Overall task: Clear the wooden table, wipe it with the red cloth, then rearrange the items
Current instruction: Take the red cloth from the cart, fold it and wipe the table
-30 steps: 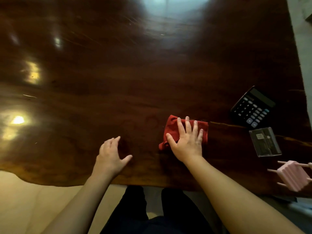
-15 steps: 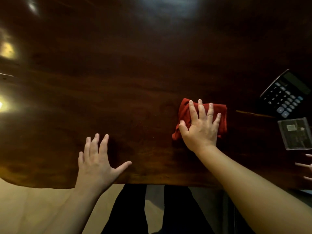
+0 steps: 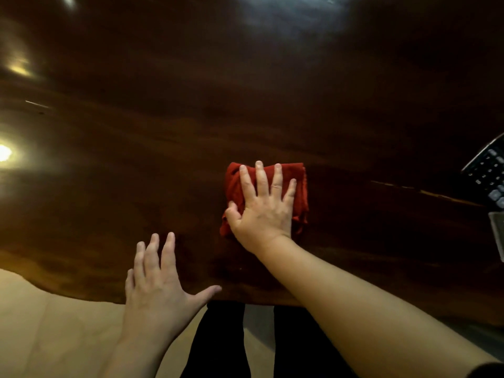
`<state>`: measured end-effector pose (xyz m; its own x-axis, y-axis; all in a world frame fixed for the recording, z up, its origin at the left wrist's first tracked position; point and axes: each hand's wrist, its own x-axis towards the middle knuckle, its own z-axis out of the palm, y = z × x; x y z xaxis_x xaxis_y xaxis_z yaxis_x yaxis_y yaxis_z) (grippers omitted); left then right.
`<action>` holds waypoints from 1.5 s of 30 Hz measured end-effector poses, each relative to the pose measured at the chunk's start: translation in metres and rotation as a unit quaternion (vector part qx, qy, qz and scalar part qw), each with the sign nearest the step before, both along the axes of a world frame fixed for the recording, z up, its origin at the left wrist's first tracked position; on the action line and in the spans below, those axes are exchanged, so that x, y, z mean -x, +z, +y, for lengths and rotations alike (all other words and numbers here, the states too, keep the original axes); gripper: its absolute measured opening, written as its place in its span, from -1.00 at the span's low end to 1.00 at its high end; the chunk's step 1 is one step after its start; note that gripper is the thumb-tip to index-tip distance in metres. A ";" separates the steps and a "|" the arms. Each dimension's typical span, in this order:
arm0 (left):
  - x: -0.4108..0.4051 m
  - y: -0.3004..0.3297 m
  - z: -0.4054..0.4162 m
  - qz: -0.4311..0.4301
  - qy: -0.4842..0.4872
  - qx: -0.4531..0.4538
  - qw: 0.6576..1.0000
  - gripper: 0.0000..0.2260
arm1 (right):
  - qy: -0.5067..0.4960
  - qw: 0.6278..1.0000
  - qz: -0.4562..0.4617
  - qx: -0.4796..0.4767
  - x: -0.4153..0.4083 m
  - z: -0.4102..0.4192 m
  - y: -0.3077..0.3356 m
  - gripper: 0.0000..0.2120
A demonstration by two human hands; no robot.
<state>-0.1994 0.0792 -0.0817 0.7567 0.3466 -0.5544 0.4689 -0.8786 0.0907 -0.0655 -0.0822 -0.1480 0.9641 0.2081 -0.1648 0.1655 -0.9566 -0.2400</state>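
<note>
The folded red cloth (image 3: pixel 298 184) lies on the dark glossy wooden table (image 3: pixel 191 118), a little right of centre near the front edge. My right hand (image 3: pixel 263 208) presses flat on the cloth with fingers spread, the thumb hooked at its left edge. My left hand (image 3: pixel 158 282) rests flat and open on the table's front edge, left of the cloth, holding nothing. A black calculator (image 3: pixel 488 175) lies at the right border, partly cut off by the frame.
A clear plastic card case (image 3: pixel 497 233) shows just below the calculator at the right border. The table's wavy front edge runs across the bottom, with pale floor and my dark-trousered legs (image 3: pixel 218 342) beneath. Lamp reflections glare at left.
My right hand has slid the red cloth leftward and slightly away from me across the table. My left hand flattened on the front edge. The view shifted left, pushing the calculator toward the border.
</note>
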 end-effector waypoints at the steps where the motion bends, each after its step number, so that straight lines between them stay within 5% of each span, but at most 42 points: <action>1: 0.001 -0.001 0.002 0.001 0.005 0.002 1.000 0.24 | 0.002 1.000 -0.001 -0.004 0.003 0.007 -0.001 -0.23; 17: -0.020 0.001 -0.034 0.041 -0.078 0.004 0.996 0.26 | 0.147 0.989 -0.004 -0.023 0.043 -0.087 -0.002 -0.24; 34: -0.097 -0.030 -0.114 0.030 -0.240 -0.029 0.970 0.33 | -0.108 0.992 0.055 0.036 0.070 -0.281 0.009 -0.20; 45: -0.082 -0.037 -0.100 0.020 -0.214 -0.027 0.976 0.38 | -0.215 0.974 0.038 0.064 0.014 -0.243 0.002 -0.21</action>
<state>-0.1177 -0.0207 -0.1190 0.8166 0.0327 -0.5763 0.0595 -0.9978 0.0276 -0.0793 -0.3253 -0.1462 0.9416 -0.2386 -0.2375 -0.2704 -0.9563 -0.1111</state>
